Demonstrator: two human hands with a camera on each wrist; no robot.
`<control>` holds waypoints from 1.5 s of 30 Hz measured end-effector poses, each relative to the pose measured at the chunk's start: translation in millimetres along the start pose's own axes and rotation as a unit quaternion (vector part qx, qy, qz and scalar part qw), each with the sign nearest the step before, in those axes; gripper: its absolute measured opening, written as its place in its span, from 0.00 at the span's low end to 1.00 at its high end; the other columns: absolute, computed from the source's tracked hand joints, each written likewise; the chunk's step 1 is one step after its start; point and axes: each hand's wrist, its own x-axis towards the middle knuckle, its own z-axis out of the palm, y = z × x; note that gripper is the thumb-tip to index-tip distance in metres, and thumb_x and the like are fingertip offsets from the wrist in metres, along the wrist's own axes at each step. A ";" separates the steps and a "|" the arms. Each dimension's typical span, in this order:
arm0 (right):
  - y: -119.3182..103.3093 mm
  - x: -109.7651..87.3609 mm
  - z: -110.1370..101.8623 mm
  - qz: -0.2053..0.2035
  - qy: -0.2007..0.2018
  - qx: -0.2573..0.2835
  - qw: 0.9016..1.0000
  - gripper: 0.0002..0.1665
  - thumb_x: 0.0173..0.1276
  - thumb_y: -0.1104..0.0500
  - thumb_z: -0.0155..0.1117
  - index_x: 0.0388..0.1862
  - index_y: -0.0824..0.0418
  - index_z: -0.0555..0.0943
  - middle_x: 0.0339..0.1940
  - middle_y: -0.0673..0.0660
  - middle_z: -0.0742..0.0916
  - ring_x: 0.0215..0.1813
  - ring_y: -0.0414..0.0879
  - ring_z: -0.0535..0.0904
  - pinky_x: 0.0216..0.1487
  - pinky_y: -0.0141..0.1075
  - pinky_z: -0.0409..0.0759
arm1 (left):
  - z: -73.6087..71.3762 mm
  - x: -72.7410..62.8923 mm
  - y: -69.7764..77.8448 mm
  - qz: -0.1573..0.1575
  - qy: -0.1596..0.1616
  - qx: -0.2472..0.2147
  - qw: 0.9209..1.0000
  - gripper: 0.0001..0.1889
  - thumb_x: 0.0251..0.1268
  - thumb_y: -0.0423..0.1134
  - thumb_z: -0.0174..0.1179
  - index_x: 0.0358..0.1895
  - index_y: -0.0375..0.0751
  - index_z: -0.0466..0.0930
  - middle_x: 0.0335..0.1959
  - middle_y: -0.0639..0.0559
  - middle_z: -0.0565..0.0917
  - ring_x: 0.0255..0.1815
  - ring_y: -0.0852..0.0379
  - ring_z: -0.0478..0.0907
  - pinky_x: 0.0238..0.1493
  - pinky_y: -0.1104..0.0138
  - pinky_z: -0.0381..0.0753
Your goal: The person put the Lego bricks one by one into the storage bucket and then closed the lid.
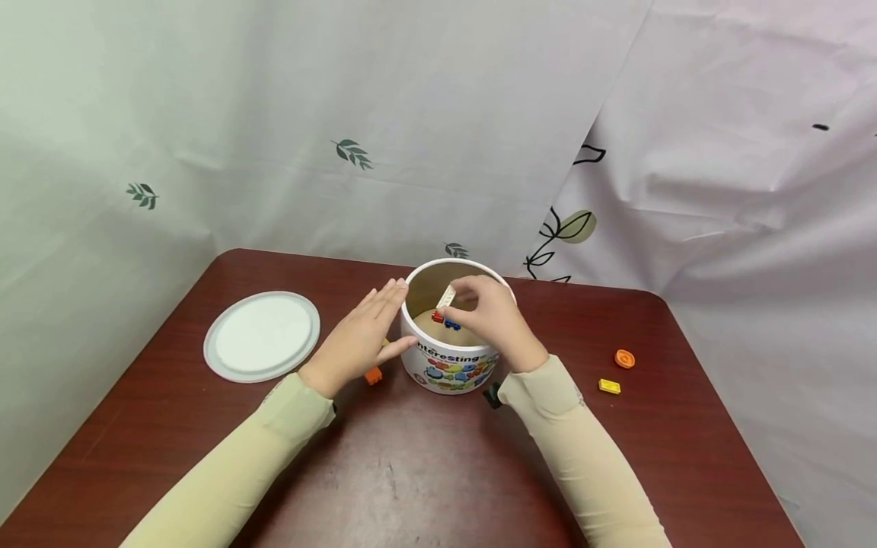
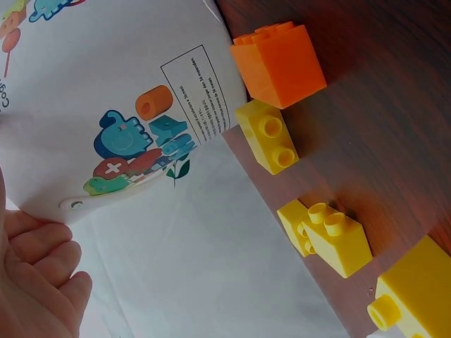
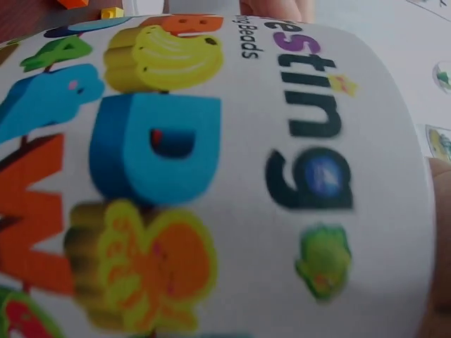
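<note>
A white cylindrical bucket [image 1: 445, 374] with a colourful printed label stands open on the table. Over its mouth, my right hand [image 1: 489, 310] pinches a white toy brick [image 1: 446, 296] between thumb and fingers. Below that, a red brick [image 1: 437, 317] and a blue brick [image 1: 452, 324] show inside. My left hand [image 1: 363, 335] is at the bucket's left side, fingers straight and fingertips right at the rim. Beside the bucket in the left wrist view are an orange brick [image 2: 285, 67] and several yellow bricks [image 2: 271, 137]. The printed wall fills most of the right wrist view.
A round white lid [image 1: 262, 336] lies on the table [image 1: 384, 472] at the left. To the right are an orange round piece [image 1: 624, 358] and a yellow brick [image 1: 609, 387]. A dark green piece [image 1: 492, 395] sits by the right sleeve. A patterned curtain [image 1: 411, 152] hangs behind.
</note>
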 end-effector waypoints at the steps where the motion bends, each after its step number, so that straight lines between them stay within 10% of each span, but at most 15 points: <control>1: -1.0 1.7 1.1 0.003 -0.008 -0.005 1.000 0.26 0.60 0.56 0.78 0.54 0.69 0.84 0.51 0.62 0.88 0.51 0.54 0.87 0.57 0.46 0.84 | 0.0 0.0 0.1 -0.002 -0.001 -0.001 1.000 0.44 0.71 0.55 0.63 0.77 0.29 0.58 0.78 0.37 0.62 0.81 0.44 0.54 0.79 0.51 0.53; 20: -7.5 -20.0 -17.5 -0.049 0.129 0.082 0.987 0.10 0.67 0.63 0.71 0.45 0.66 0.87 0.39 0.58 0.89 0.41 0.50 0.87 0.45 0.44 0.87 | -2.1 -2.0 0.6 -0.010 -0.008 -0.006 1.000 0.45 0.70 0.55 0.64 0.78 0.30 0.57 0.78 0.37 0.61 0.81 0.45 0.53 0.79 0.50 0.52; 33: 17.7 -63.2 -40.8 -0.115 0.196 0.017 0.974 0.07 0.66 0.66 0.70 0.42 0.61 0.88 0.39 0.53 0.88 0.41 0.44 0.81 0.41 0.26 0.77 | -2.4 -1.2 1.2 0.001 -0.002 -0.001 1.000 0.44 0.70 0.54 0.64 0.77 0.28 0.59 0.77 0.36 0.63 0.81 0.44 0.54 0.79 0.50 0.53; 45: 64.9 -101.0 -75.2 -0.050 0.131 -0.078 0.987 0.08 0.65 0.66 0.69 0.43 0.59 0.88 0.39 0.50 0.87 0.37 0.46 0.78 0.39 0.24 0.72 | -1.2 -1.0 0.3 0.002 0.000 0.003 1.000 0.44 0.70 0.55 0.64 0.77 0.28 0.58 0.77 0.36 0.63 0.80 0.44 0.55 0.78 0.49 0.55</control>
